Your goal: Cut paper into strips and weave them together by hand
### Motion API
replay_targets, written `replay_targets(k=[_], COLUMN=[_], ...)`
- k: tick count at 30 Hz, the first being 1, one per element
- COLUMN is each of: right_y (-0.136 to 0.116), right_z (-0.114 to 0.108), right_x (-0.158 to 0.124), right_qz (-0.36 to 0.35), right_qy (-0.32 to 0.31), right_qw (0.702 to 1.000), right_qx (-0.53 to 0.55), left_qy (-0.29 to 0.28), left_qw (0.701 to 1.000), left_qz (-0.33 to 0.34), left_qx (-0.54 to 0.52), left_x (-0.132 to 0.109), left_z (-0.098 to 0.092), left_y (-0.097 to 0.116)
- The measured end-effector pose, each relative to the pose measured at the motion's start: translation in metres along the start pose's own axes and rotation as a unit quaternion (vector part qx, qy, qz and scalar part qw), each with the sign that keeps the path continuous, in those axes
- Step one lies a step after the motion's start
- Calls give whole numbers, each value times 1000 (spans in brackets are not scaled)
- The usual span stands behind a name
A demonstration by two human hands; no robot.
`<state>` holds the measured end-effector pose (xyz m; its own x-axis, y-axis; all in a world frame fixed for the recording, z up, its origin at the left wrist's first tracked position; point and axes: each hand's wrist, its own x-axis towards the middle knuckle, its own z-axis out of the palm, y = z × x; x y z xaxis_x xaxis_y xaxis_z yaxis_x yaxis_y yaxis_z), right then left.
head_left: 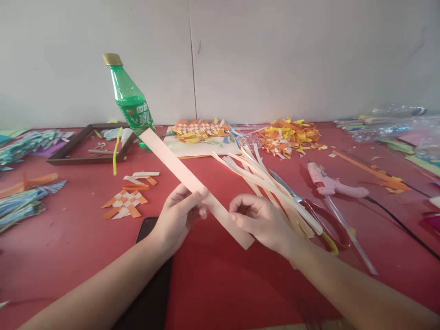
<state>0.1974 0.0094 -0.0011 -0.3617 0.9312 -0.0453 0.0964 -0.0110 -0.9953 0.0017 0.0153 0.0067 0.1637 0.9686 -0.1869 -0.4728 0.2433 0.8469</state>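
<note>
A long pale pink paper strip [172,158] runs diagonally from near the green bottle down to the table front. My left hand [178,215] pinches it at its middle. My right hand [261,220] grips it a little lower, close to its near end. Both hands hover just above the red table [213,275]. A pile of thin cream paper strips [264,181] lies right behind my right hand, with scissors [309,208] partly under them.
A green plastic bottle [132,103] stands at the back left beside a dark wooden frame [74,158]. Woven orange-white paper pieces [125,201] lie left. A pink glue gun [330,183] and orange scraps [292,135] sit right. A black phone [151,293] lies under my left forearm.
</note>
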Motion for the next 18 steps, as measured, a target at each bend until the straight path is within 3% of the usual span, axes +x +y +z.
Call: replay_targets(k=[6, 12, 16, 18], right_y=[4, 7, 11, 13], right_z=[-4, -9, -13, -14], right_x=[-1, -2, -2, -2], right_qz=[22, 35, -14, -42], right_qy=[4, 32, 45, 60], right_qw=[1000, 999, 996, 991], right_qx=[0, 21, 75, 108], left_qy=[77, 158, 200, 189], left_qw=[990, 977, 965, 971], left_qz=[57, 57, 43, 21], left_qx=[-102, -133, -165, -143], left_x=[4, 8, 12, 11], left_z=[-3, -4, -6, -5], left_y=[5, 9, 12, 12])
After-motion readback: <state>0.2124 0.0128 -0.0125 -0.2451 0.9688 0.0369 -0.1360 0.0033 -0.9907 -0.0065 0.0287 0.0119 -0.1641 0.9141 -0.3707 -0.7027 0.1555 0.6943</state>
